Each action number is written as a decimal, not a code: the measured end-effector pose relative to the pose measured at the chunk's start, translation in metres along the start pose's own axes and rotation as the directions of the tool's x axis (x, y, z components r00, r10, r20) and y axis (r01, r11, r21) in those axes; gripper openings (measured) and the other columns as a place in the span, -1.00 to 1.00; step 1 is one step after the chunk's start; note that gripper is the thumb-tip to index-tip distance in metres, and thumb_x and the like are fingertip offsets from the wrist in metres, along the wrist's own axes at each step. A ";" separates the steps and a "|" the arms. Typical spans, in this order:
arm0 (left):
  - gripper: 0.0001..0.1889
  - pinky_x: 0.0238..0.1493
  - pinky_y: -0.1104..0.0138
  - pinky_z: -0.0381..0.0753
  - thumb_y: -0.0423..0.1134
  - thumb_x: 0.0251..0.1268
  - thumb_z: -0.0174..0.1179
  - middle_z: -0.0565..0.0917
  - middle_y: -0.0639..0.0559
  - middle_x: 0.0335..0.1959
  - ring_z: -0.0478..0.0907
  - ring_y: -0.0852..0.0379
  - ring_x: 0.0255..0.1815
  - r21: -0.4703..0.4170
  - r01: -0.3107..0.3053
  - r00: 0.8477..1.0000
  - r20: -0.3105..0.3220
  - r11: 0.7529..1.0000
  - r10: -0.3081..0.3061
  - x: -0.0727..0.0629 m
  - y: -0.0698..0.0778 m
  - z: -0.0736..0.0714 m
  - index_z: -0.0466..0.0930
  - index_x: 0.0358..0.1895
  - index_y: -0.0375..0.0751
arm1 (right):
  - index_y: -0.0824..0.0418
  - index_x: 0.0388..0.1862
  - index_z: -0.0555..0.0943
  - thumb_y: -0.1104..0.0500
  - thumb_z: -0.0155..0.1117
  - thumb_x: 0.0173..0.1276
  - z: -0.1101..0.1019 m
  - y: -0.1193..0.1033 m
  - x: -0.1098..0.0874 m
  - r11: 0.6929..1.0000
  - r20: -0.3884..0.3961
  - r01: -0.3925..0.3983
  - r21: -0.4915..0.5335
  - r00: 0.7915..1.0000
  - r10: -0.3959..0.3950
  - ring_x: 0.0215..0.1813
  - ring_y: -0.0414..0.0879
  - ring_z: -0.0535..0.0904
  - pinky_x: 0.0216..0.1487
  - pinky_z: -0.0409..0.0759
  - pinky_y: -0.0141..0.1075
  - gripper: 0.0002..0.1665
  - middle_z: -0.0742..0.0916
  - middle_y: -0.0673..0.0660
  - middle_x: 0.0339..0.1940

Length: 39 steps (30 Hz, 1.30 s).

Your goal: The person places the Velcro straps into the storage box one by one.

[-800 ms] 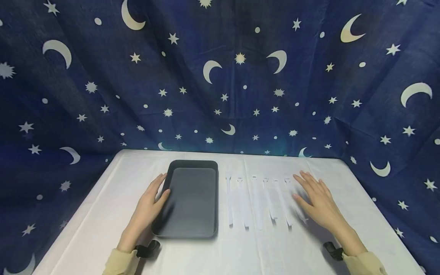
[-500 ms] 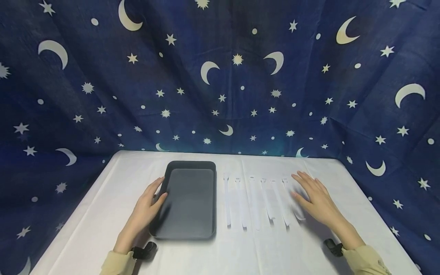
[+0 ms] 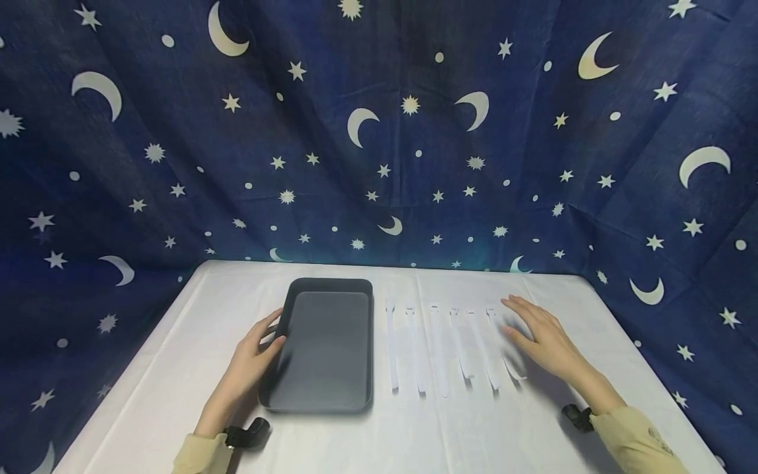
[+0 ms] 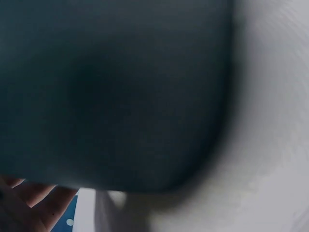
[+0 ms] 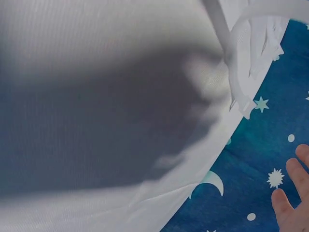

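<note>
A dark grey rectangular tray point(image 3: 330, 352) lies on the white-covered table. My left hand point(image 3: 251, 359) is at its left side, fingers loosely extended along the wall; whether they touch it I cannot tell. In the left wrist view, the tray point(image 4: 120, 96) fills most of the picture, with fingers point(image 4: 48, 203) at its edge. Right of the tray lie several thin white straps point(image 3: 441, 355) in a row, each with a small slotted head at the far end. My right hand point(image 3: 547, 339) hovers beside the rightmost strap point(image 3: 508, 359), fingers relaxed, holding nothing.
White cloth covers the table point(image 3: 408, 441). Behind and beside it hangs a dark blue curtain point(image 3: 320, 131) with moons and stars. A dark wrist camera point(image 3: 249, 433) sits below the left hand, another point(image 3: 577, 418) below the right.
My right hand has shifted slightly, leaving the rightmost strap's curled near end in plainer sight. My left hand has slid back a little along the tray's side. The tray and straps stay put.
</note>
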<state>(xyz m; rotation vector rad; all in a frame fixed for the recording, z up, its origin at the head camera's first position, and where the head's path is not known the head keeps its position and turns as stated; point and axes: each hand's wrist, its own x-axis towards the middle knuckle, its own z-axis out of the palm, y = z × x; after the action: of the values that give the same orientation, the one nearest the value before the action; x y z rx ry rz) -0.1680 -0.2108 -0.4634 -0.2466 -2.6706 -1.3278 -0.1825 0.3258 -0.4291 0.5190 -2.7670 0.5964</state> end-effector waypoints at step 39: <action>-0.49 0.36 -0.09 0.42 -0.36 0.40 0.01 0.35 -0.27 0.41 0.42 -0.30 0.32 -0.127 0.130 0.991 0.046 0.983 -0.126 0.000 -0.022 0.000 0.27 0.41 -0.18 | 0.35 0.38 0.31 0.21 0.18 0.39 0.013 0.033 0.036 0.981 0.168 -0.115 0.158 0.982 0.088 0.32 0.36 0.38 0.30 0.31 0.30 -0.38 0.48 0.39 0.33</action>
<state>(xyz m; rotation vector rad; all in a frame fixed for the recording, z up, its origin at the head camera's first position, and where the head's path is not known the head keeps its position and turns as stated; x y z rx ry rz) -0.1722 -0.2236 -0.4806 -0.1171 -2.6742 -1.5530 -0.2306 0.3379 -0.4402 0.4814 -2.9255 0.8519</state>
